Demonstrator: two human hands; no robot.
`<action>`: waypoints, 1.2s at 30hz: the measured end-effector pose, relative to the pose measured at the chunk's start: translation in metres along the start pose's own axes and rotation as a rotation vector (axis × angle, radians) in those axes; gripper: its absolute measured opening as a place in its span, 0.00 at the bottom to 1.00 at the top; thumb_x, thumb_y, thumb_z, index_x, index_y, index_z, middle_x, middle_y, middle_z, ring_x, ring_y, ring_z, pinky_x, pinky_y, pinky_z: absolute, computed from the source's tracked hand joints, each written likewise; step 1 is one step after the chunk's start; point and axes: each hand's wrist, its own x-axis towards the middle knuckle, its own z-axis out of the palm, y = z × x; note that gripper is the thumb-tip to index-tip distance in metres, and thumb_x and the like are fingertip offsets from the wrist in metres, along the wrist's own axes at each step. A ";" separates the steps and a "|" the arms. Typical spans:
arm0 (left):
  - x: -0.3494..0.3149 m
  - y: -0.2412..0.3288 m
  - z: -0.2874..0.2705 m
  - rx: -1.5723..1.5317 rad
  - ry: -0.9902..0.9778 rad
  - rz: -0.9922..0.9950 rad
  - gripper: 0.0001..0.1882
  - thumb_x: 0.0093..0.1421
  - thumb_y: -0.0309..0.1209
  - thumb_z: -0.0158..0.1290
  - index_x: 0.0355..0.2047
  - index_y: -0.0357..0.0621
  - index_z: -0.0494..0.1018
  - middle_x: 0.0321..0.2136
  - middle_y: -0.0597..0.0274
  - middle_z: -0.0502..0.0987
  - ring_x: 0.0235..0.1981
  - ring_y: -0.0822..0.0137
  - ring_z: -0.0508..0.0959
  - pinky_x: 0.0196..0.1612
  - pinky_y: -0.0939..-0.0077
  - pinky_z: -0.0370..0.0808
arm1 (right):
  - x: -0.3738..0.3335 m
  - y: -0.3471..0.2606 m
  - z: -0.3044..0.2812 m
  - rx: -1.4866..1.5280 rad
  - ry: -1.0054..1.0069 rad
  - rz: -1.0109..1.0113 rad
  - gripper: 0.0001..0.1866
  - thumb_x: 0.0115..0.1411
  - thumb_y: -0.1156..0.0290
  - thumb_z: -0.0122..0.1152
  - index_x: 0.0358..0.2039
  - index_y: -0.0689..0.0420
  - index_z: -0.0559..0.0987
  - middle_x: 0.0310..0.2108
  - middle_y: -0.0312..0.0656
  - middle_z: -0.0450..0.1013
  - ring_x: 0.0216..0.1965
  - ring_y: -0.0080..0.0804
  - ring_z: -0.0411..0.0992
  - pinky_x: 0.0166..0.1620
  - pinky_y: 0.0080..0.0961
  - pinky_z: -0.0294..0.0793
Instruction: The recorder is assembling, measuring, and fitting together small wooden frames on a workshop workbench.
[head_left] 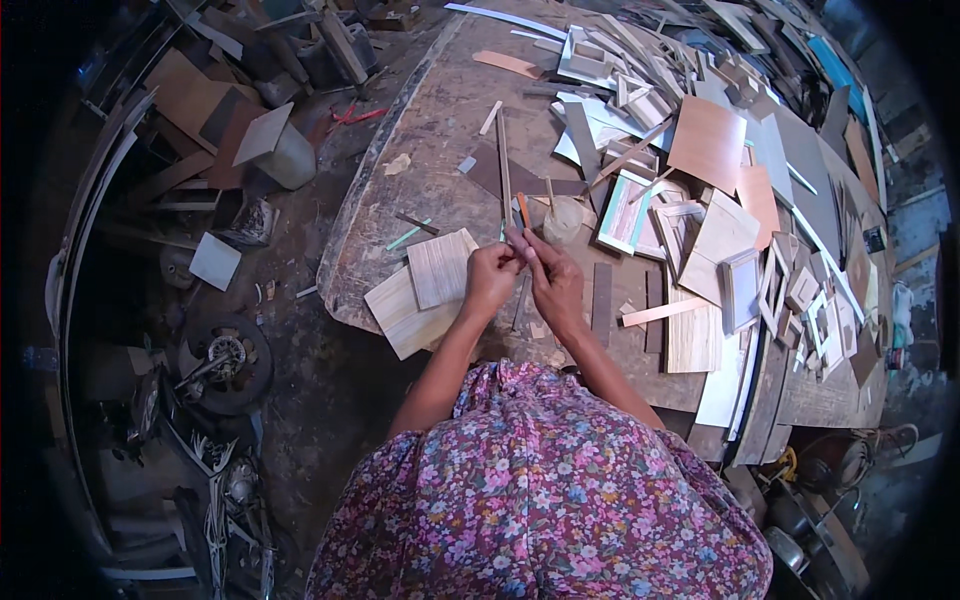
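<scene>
My left hand (pixel 488 283) and my right hand (pixel 559 287) meet over the near part of the workbench, fingers closed in a pinch and thumbs close together. What lies between the fingertips is small, brownish and mostly hidden. A long thin wooden strip (pixel 504 165) runs away from the fingertips toward the far side; I cannot tell whether they grip its near end. Beside my left hand, two striped wood-grain panels (pixel 440 268) overlap at the bench edge. Just beyond my right hand stands a round pale container (pixel 565 220) with a stick in it, next to an orange-handled tool (pixel 523 208).
A heap of wooden frames, offcuts and sheets covers the bench's right side, including a tan panel (pixel 707 140) and a green-edged frame (pixel 625 212). Dark strips (pixel 601 303) lie right of my hands. On the left floor are a wheel (pixel 226 362) and a bucket (pixel 288 160).
</scene>
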 end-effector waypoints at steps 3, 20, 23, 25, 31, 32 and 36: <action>0.000 0.005 -0.007 -0.146 0.068 -0.046 0.03 0.45 0.21 0.50 0.21 0.33 0.71 0.16 0.64 0.72 0.19 0.77 0.70 0.23 0.84 0.66 | -0.005 -0.002 -0.005 -0.022 -0.039 0.009 0.13 0.54 0.70 0.48 0.40 0.56 0.72 0.27 0.45 0.70 0.27 0.29 0.69 0.32 0.21 0.66; -0.003 0.010 0.002 -0.122 -0.035 -0.052 0.03 0.47 0.21 0.47 0.22 0.35 0.70 0.16 0.68 0.69 0.17 0.80 0.66 0.20 0.87 0.61 | 0.000 -0.007 -0.005 -0.038 0.012 0.017 0.13 0.53 0.69 0.49 0.40 0.54 0.72 0.25 0.45 0.70 0.25 0.31 0.68 0.30 0.24 0.66; 0.000 0.007 -0.005 -0.105 0.056 -0.057 0.02 0.45 0.19 0.48 0.20 0.33 0.71 0.16 0.64 0.71 0.18 0.77 0.68 0.22 0.83 0.65 | -0.004 0.000 -0.004 -0.046 -0.013 0.010 0.13 0.53 0.69 0.48 0.40 0.55 0.72 0.27 0.45 0.71 0.28 0.31 0.69 0.33 0.23 0.66; 0.001 0.012 -0.010 -0.211 0.098 -0.084 0.02 0.45 0.19 0.48 0.20 0.33 0.71 0.16 0.65 0.71 0.18 0.78 0.68 0.22 0.84 0.65 | -0.009 0.006 -0.006 -0.021 -0.039 0.051 0.13 0.54 0.68 0.48 0.40 0.55 0.72 0.29 0.46 0.71 0.31 0.30 0.70 0.34 0.21 0.66; -0.001 0.009 -0.001 -0.045 0.019 0.003 0.03 0.46 0.20 0.48 0.21 0.34 0.71 0.16 0.65 0.71 0.18 0.80 0.68 0.21 0.85 0.65 | 0.001 -0.011 -0.008 -0.034 -0.056 0.064 0.13 0.53 0.68 0.49 0.39 0.56 0.73 0.29 0.46 0.71 0.30 0.30 0.70 0.33 0.21 0.66; -0.002 0.009 -0.001 -0.046 0.015 0.007 0.03 0.46 0.20 0.48 0.21 0.34 0.71 0.16 0.65 0.71 0.18 0.80 0.68 0.21 0.85 0.65 | -0.003 -0.003 -0.002 -0.038 -0.014 -0.003 0.13 0.53 0.69 0.49 0.39 0.56 0.73 0.26 0.45 0.70 0.27 0.30 0.69 0.31 0.21 0.65; -0.002 0.007 -0.008 -0.143 0.086 -0.082 0.03 0.46 0.20 0.48 0.21 0.34 0.72 0.16 0.65 0.72 0.19 0.79 0.69 0.22 0.84 0.66 | -0.009 0.004 -0.004 0.010 -0.032 -0.007 0.13 0.53 0.71 0.49 0.39 0.57 0.73 0.25 0.44 0.70 0.27 0.29 0.68 0.31 0.20 0.65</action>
